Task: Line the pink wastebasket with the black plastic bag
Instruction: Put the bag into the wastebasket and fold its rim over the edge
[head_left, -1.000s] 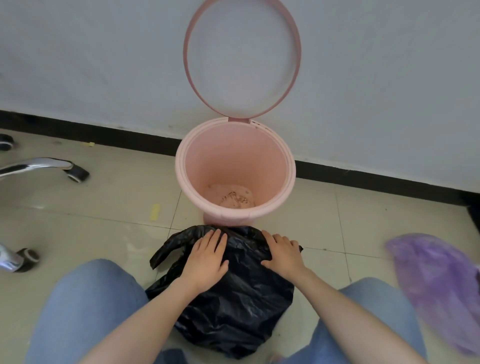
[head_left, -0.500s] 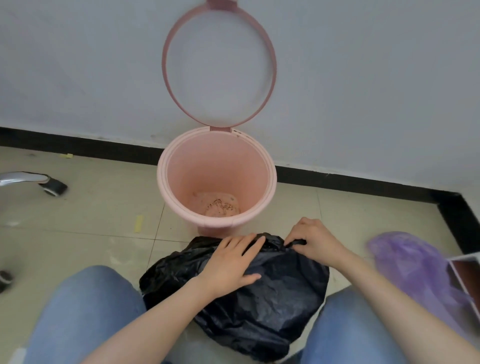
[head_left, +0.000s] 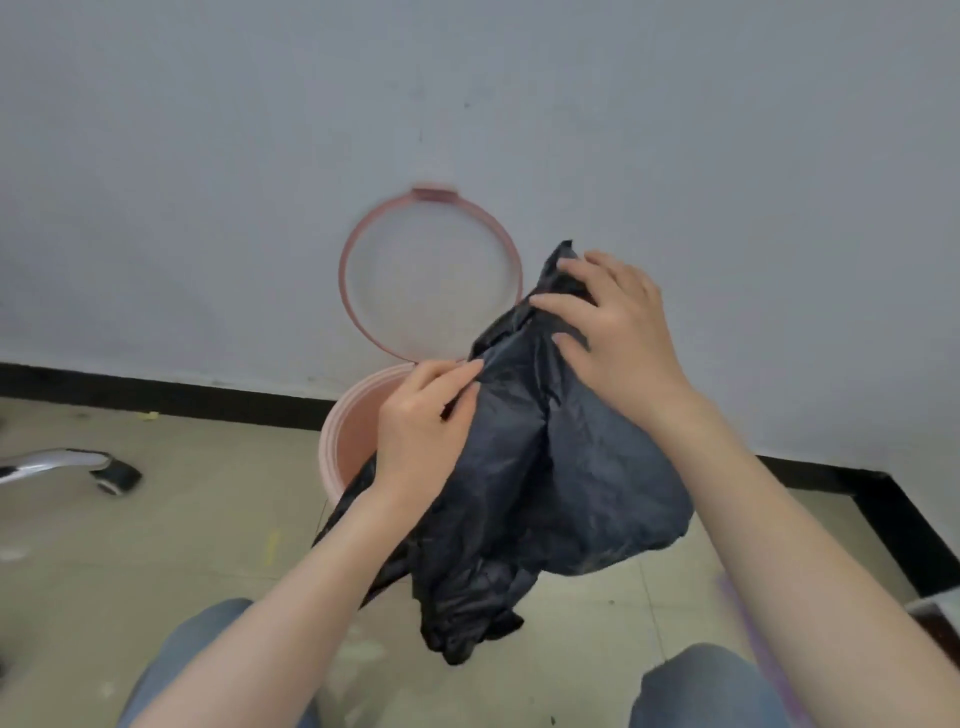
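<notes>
The black plastic bag (head_left: 545, 478) hangs crumpled in the air in front of the pink wastebasket (head_left: 343, 441), hiding most of the basket's opening. The basket's hinged ring lid (head_left: 363, 249) stands upright against the wall. My left hand (head_left: 421, 431) pinches the bag's top edge on the left side. My right hand (head_left: 613, 327) grips the bag's upper edge higher up and to the right. The bag's lower end dangles above the floor between my knees.
A grey wall (head_left: 467, 104) with a black baseboard (head_left: 156, 395) runs behind the basket. A chair leg with a caster (head_left: 111, 473) lies on the tiled floor at left. A purple bag edge (head_left: 748, 623) shows at lower right.
Both hands lifted the black bag off the floor and raised it in front of the wastebasket. The camera tilted up, so more wall shows.
</notes>
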